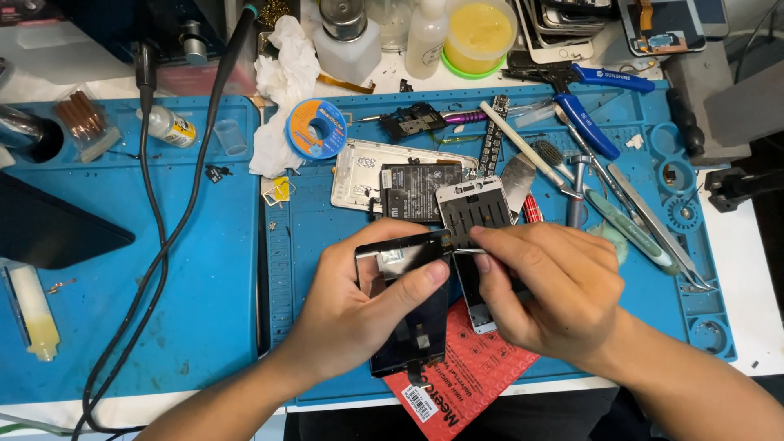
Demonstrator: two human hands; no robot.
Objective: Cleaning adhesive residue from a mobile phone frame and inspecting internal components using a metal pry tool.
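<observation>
My left hand (pixel 359 314) fingers clamp the dark phone screen assembly (pixel 404 306) over a red pouch (pixel 465 380), right hand (pixel 543 294) fingers pinch thin tweezers (pixel 464 251) at its top edge, white phone frame (pixel 474 208) just beyond, blue mat (pixel 204 327) covering the surface.

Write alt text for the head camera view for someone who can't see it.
Left hand holds a dark phone screen assembly while right hand works thin tweezers at its top edge, over a blue repair mat crowded with tools.

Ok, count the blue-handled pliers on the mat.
2. One pair of blue-handled pliers lies at the mat's top right edge; the second pair lies just below it. Others may hide under the tools.
</observation>
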